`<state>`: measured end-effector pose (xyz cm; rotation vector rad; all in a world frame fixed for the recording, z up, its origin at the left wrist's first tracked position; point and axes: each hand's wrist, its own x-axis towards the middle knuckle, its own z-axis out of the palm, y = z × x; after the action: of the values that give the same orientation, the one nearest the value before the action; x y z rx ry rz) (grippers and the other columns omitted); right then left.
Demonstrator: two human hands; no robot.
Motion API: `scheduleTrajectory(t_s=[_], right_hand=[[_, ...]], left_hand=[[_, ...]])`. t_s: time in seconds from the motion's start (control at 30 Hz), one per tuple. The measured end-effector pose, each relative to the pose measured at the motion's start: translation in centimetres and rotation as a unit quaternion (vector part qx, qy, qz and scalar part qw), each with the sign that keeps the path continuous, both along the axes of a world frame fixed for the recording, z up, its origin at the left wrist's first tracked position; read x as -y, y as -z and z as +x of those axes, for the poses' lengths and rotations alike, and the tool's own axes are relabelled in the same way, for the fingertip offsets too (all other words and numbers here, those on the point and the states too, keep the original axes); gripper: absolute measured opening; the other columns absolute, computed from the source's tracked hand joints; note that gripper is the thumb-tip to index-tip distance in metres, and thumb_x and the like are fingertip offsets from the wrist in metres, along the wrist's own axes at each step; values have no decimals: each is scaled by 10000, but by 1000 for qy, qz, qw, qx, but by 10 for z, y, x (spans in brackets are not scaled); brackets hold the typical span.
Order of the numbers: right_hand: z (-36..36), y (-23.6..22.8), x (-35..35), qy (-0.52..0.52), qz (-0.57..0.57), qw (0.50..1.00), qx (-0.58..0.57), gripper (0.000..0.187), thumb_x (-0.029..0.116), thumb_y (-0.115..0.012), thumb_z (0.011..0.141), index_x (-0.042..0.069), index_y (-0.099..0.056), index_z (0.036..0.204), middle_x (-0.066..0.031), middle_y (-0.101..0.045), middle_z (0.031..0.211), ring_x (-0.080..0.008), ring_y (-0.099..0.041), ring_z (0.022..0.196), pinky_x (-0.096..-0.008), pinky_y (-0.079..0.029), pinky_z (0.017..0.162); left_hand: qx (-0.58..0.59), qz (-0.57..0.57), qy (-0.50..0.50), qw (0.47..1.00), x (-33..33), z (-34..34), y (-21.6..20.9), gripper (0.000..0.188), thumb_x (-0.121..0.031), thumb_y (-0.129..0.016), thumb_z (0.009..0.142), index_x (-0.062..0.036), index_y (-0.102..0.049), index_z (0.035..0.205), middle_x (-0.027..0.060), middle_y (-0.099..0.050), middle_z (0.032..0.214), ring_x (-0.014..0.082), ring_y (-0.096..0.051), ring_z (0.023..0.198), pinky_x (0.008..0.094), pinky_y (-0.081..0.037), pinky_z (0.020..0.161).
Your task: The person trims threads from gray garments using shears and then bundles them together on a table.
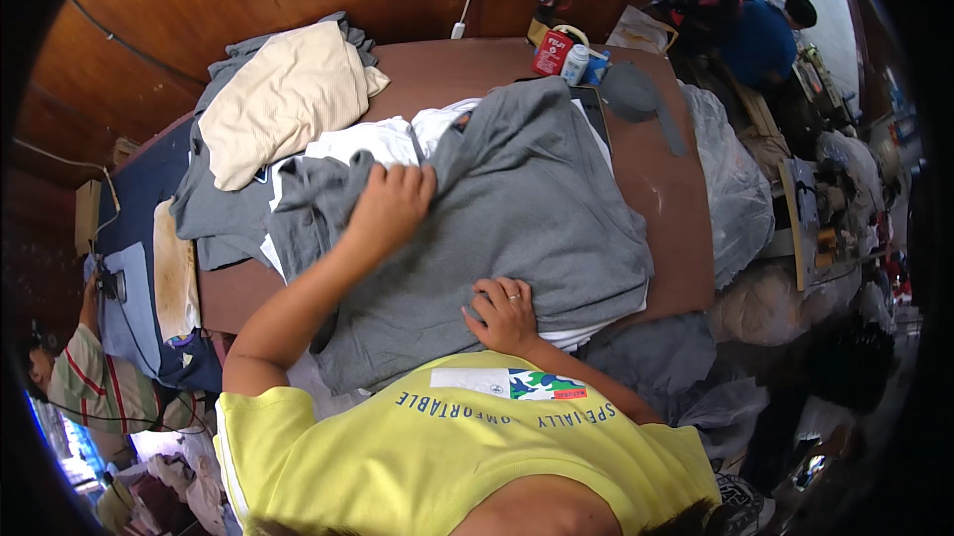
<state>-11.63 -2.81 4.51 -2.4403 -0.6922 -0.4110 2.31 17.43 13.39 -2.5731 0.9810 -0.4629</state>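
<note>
A dark grey garment (pixel 517 208) lies spread and rumpled over the table in front of me, its near edge hanging toward my body. My left hand (pixel 394 204) is closed on a bunched fold of it, left of centre. Lower and to the right, my right hand (pixel 500 313) rests on the cloth with its fingers spread and slightly bent; a ring shows on one finger. White cloth (pixel 368 142) sticks out from beneath the grey garment at the far side. To the left, a cream ribbed garment (pixel 288 94) lies on top of more grey cloth (pixel 214 213).
The brown table (pixel 676 238) holds a red container (pixel 553 52), a white bottle (pixel 575 64) and a grey cloth piece (pixel 633 92) at the far right. Clear plastic bags (pixel 730 188) crowd its right side. At far left, another person in a striped shirt (pixel 109 377) handles an iron.
</note>
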Motion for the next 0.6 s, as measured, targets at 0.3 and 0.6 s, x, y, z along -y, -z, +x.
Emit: scheduleTrajectory(t_s=[0.3,0.6], right_hand=[[3,2,-1,4,-18,1000,7,185,229,-694,671,121,-555,729,-16,-540,998,-208,-456,971,-406,-317,819],[4,-2,0,9,-7,1000,14,186,215,-682,692,102,-560,778,-25,-536,1002,-209,-481,955,-406,-352,827]], left_hand=[[-362,-106,-21,926,-4,33,-28,389,-127,-507,813,-41,-504,1193,184,-575,982,342,-611,670,409,-499,683],[-370,-115,92,917,-38,164,27,382,15,-621,623,-117,-640,981,160,-558,970,340,-511,999,390,-413,865]])
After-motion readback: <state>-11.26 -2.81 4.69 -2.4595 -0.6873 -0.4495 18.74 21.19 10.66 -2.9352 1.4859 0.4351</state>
